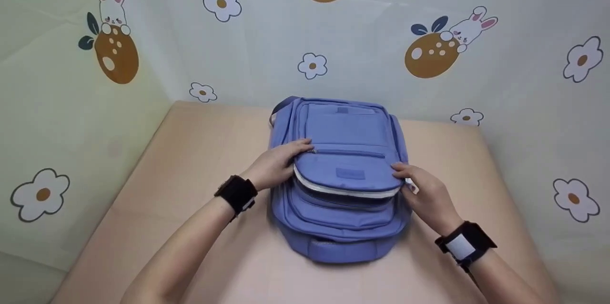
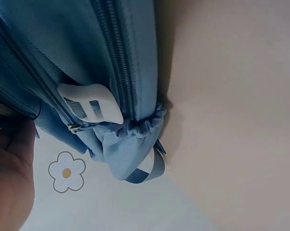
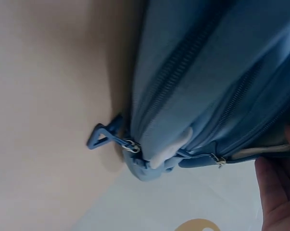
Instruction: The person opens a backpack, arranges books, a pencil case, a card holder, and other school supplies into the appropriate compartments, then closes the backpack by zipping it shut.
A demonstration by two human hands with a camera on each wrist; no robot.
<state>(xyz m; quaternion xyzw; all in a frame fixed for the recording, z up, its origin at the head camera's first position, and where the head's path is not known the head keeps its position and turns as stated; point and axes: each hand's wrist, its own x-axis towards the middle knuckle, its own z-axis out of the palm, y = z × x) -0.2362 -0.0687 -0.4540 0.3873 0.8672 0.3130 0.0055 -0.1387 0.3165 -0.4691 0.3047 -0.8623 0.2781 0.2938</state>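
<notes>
A blue backpack (image 1: 348, 125) lies front side up in the head view, its bottom toward me. The front pocket flap (image 1: 314, 170) is unzipped along its curved near edge, and a pale lining shows above a dark opening. At the flap's left edge my left hand (image 1: 276, 166) holds the fabric, fingertips on top. My right hand (image 1: 431, 194) pinches the flap's right edge between fingers and thumb. The right wrist view shows a metal zipper pull (image 3: 221, 161) beside those fingers. What lies inside the pocket is hidden.
A peach-coloured tabletop (image 1: 200, 151) surrounds the bag. Behind and beside it hangs a pale cloth backdrop (image 1: 267, 32) printed with flowers and rabbits. A white strap piece (image 2: 94, 103) sits on the bag's side, and a blue triangular tab (image 3: 100, 136) sticks out opposite.
</notes>
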